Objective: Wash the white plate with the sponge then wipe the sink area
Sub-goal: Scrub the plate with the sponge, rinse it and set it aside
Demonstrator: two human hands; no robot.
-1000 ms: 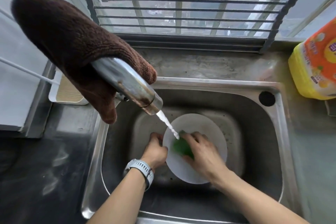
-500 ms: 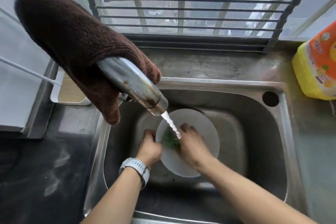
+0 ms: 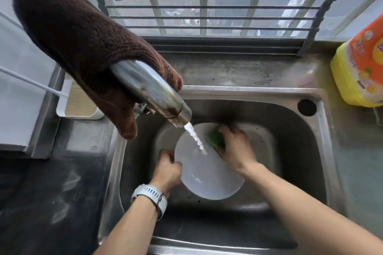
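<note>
Sponge [image 3: 216, 139] now sits at the far rim of the white plate [image 3: 209, 174], having swept up from the plate's left middle half a second ago, so scrubbing is mid-course and the sink-area wipe has not begun. Right hand [image 3: 235, 147] reaches forward over the plate, fingers curled down onto the green sponge and pressing it to the plate. Left hand [image 3: 167, 168], watch [image 3: 151, 195] on its wrist, grips the plate's left edge, holding it tilted inside the steel sink [image 3: 323, 130] under the faucet [image 3: 153, 93] stream.
</note>
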